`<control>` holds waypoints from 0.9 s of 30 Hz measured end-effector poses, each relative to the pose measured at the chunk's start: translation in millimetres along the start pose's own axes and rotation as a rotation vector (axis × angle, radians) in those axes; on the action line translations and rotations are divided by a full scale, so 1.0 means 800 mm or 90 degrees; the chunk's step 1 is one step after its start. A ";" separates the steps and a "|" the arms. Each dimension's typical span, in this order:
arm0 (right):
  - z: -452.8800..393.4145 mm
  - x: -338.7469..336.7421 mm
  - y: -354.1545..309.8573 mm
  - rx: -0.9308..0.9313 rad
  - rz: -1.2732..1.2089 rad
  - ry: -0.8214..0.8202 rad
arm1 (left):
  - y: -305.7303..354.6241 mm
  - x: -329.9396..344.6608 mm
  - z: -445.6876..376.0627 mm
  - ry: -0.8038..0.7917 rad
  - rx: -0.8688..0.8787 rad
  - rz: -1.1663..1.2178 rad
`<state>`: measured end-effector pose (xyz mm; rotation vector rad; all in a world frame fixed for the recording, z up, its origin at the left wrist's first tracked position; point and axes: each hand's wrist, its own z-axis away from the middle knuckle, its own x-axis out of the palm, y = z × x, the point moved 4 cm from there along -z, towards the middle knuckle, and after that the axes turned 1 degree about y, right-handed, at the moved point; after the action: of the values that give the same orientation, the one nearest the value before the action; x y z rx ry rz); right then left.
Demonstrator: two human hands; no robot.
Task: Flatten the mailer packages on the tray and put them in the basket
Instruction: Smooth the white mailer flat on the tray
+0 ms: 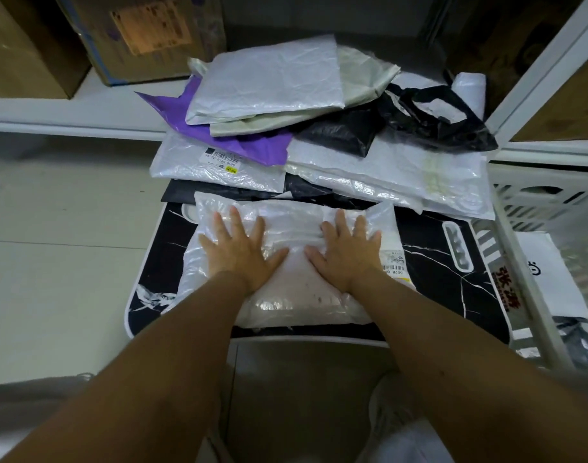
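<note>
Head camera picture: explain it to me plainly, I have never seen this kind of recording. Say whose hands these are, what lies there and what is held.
No machine here: a person wears a camera on the head, looking down at their own arms. The left hand and right hand press flat, fingers spread, on a white mailer lying on a black marbled tray. Nothing is gripped. Behind lies a pile of mailers, white, purple and black. The white basket stands at the right.

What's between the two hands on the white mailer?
Only the white mailer itself: a crinkled bare strip separates the left hand from the right hand, seen in the head view.
</note>
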<state>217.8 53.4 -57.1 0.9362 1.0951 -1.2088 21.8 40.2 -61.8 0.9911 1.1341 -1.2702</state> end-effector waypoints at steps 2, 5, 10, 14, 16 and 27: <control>-0.003 0.000 0.000 0.004 -0.009 -0.008 | 0.000 0.003 -0.001 -0.013 -0.012 0.014; -0.003 0.002 0.000 -0.003 -0.005 -0.010 | -0.002 0.003 -0.005 -0.008 -0.014 0.029; -0.005 0.001 0.001 -0.003 -0.007 -0.024 | -0.001 -0.002 -0.004 -0.004 -0.014 0.050; -0.005 0.000 -0.002 0.015 0.016 -0.014 | 0.006 -0.001 0.000 0.043 -0.011 0.080; -0.003 -0.001 -0.011 0.032 0.026 -0.004 | 0.009 0.000 0.000 0.076 -0.011 0.100; 0.011 -0.003 -0.025 -0.028 -0.065 0.221 | 0.021 -0.007 0.008 0.053 0.009 0.109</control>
<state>198.9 42.6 -52.6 1.0936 1.4537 -1.1242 39.6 36.2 -55.8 1.1361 1.0800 -1.1097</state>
